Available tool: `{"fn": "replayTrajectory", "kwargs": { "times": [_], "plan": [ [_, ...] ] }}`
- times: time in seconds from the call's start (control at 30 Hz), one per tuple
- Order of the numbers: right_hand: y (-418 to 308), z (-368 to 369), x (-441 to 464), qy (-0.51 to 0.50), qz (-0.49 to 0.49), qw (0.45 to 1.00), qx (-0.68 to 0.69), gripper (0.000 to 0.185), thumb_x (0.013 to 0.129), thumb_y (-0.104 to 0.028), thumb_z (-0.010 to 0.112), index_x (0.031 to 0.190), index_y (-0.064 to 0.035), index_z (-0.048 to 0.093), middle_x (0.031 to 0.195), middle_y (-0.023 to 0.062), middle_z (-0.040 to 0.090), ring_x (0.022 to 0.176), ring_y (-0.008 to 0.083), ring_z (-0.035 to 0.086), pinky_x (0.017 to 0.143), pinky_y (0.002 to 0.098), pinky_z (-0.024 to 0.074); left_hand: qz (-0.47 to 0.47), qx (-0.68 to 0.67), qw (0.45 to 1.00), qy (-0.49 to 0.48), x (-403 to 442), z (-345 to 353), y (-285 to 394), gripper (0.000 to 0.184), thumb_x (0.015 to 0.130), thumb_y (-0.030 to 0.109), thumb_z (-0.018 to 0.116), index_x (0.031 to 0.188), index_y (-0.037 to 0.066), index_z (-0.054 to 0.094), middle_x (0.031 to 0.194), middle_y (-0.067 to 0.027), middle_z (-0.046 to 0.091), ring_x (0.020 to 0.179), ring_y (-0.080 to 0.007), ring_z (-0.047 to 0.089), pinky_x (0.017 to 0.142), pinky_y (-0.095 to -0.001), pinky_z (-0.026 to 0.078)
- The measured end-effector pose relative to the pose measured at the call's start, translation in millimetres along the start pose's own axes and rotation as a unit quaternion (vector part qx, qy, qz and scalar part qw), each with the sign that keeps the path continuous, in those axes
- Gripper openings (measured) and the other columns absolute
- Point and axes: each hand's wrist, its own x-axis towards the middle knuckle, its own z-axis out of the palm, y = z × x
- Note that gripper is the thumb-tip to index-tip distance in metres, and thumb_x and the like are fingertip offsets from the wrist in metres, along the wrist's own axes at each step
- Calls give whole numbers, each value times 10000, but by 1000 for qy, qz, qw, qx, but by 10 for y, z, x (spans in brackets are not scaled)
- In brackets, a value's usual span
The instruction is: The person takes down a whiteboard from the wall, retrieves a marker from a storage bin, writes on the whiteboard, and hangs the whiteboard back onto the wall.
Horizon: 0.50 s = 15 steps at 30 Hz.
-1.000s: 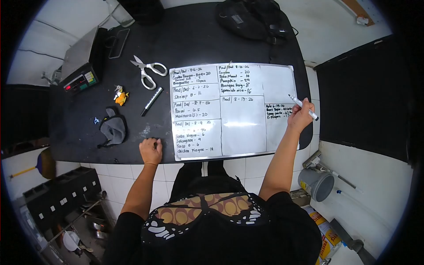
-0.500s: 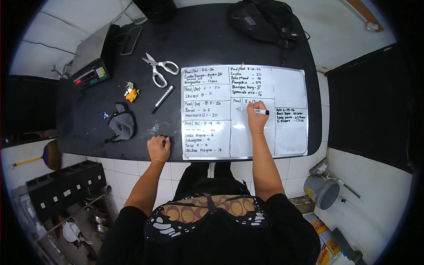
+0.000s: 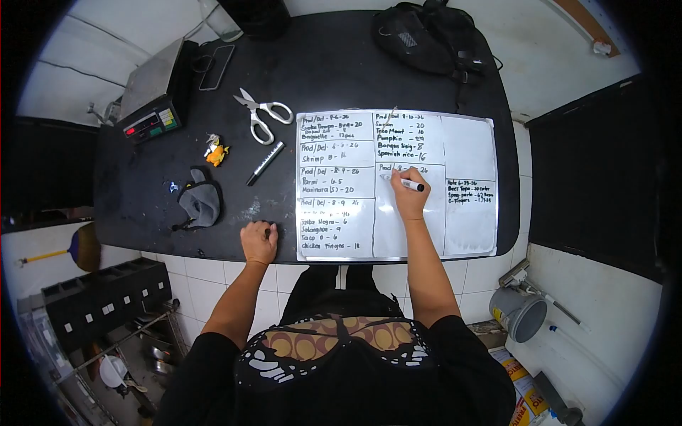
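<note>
My right hand (image 3: pixel 410 195) pinches a white marker (image 3: pixel 412 185) with a black end, its tip at the whiteboard (image 3: pixel 408 234) just under a "Prod" heading. Ruled boxes of handwritten dates, foods and numbers cover much of the board. Left of the board, my left hand (image 3: pixel 258 242) rests on the table edge, fingers curled around a small dark object (image 3: pixel 268 232) that looks like a marker cap. A second marker (image 3: pixel 266 163), capped, lies on the table, near white-handled scissors (image 3: pixel 262 113).
On the black table (image 3: pixel 320 64) are a digital scale (image 3: pixel 158 92), a phone (image 3: pixel 217 67), an orange-and-white trinket (image 3: pixel 216 152), a grey cap-like cloth item (image 3: pixel 199 201) and a black backpack (image 3: pixel 430 39). A grey bucket (image 3: pixel 522 316) stands on the floor at the right.
My right hand has shifted slightly left and down relative to the board, the marker now angled more downward. My left hand stays at the table edge. The whole view has shifted slightly.
</note>
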Motion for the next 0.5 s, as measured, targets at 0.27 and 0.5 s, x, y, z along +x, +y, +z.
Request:
{"fn": "replayTrajectory", "kwargs": {
  "times": [0.27, 0.5],
  "plan": [
    [-30, -47, 2, -38, 24, 998, 37, 253, 733, -60, 688, 586, -22, 486, 540, 16, 486, 508, 90, 417, 496, 252, 366, -2, -19, 1000, 12, 12, -19, 35, 192, 773, 181, 622, 633, 99, 520, 672, -61, 530, 687, -284, 511, 621, -403, 358],
    [36, -43, 9, 1, 26, 1000, 10, 266, 734, -80, 692, 580, -26, 483, 513, 10, 469, 485, 81, 396, 472, 253, 353, 3, -10, 1000, 11, 5, -3, 4, 185, 772, 183, 625, 644, 93, 528, 671, -65, 527, 684, -285, 510, 621, -401, 358]
  ]
}}
